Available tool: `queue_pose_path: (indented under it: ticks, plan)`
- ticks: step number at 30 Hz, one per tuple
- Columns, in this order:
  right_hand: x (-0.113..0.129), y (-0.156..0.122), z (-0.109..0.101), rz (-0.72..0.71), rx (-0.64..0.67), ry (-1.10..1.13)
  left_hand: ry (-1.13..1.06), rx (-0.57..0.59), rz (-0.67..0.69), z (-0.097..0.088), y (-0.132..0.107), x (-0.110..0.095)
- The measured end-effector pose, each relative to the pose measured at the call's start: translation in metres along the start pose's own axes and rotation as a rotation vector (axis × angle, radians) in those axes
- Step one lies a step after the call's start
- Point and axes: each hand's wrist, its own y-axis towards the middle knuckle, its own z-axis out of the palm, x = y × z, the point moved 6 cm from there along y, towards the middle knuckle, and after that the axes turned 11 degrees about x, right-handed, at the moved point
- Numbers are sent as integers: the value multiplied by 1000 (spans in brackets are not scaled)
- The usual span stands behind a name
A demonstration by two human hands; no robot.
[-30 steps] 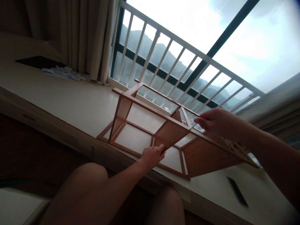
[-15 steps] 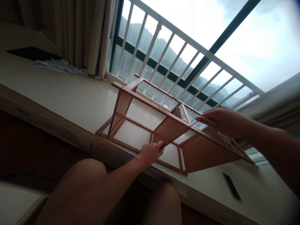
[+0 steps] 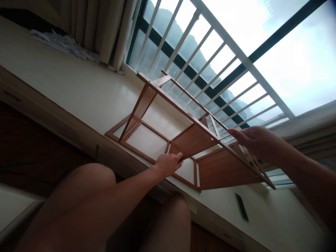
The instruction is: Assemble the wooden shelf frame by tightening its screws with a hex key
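Note:
A reddish-brown wooden shelf unit (image 3: pixel 177 99) lies on its side on a pale window ledge, its slim frame rails joined by several flat panels. My left hand (image 3: pixel 168 164) is closed around the near edge of the middle panel (image 3: pixel 194 141), and its fingertips are partly hidden. At the far upper rail my right hand (image 3: pixel 249 136) pinches the wood between thumb and fingers. To the right of the middle panel, a larger end panel (image 3: pixel 228 169) slants outward.
On the ledge (image 3: pixel 86 94), a dark phone (image 3: pixel 241 207) lies to the right and crumpled white paper (image 3: pixel 63 43) to the left by the curtain (image 3: pixel 105 31). White railings (image 3: pixel 223 29) stand behind the shelf unit, before the window. My knees are below the ledge.
The view has tilted and shifted, so the ledge and railings slope more steeply. Both hands keep their places on the shelf unit, the right one slightly farther along in the picture.

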Motion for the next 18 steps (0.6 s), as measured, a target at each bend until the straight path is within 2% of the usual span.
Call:
queue_pose_path:
  ticks: [3, 5, 9, 13, 16, 18]
  plan:
    - [-3, -1, 3, 188, 47, 36, -9, 6, -8, 0, -1, 1]
    - [-4, 2, 3, 246, 99, 77, -12, 6, -5, 0, -1, 0]
    - [-3, 11, -1, 178, 141, 11, 0, -5, -3, 0, 0, 0]
    - [-4, 11, -3, 66, 94, -25, -6, 0, -18, 1, 1, 1]
    - [-2, 6, -1, 5, 63, 87, -8, 1, -19, 2, 1, 1]
    - [2, 2, 6, 1, 102, 285, -2, -5, -12, 1, 1, 0]
